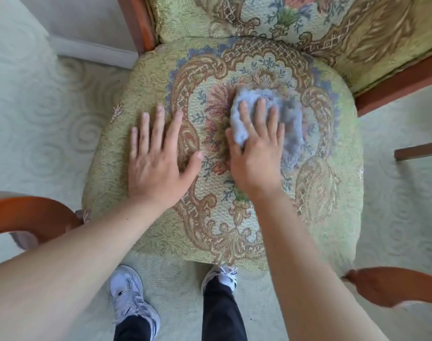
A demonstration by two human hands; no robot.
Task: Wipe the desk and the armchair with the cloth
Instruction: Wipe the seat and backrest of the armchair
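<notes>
The armchair fills the view: a green tapestry seat cushion (pixel 333 193) with a floral and scroll pattern, and a matching backrest (pixel 259 16) behind it. A crumpled blue-grey cloth (pixel 288 124) lies on the middle of the seat. My right hand (pixel 256 148) presses flat on the cloth, thumb curled at its left edge and fingers spread over it. My left hand (pixel 158 156) rests flat on the seat's left part, fingers apart, holding nothing. The desk is not in view.
Wooden armrests curve in at the lower left (pixel 30 215) and lower right (pixel 394 284); the wooden frame (pixel 136 23) flanks the backrest. Pale patterned carpet (pixel 38 107) surrounds the chair. My feet in white sneakers (pixel 131 299) stand before the seat's front edge.
</notes>
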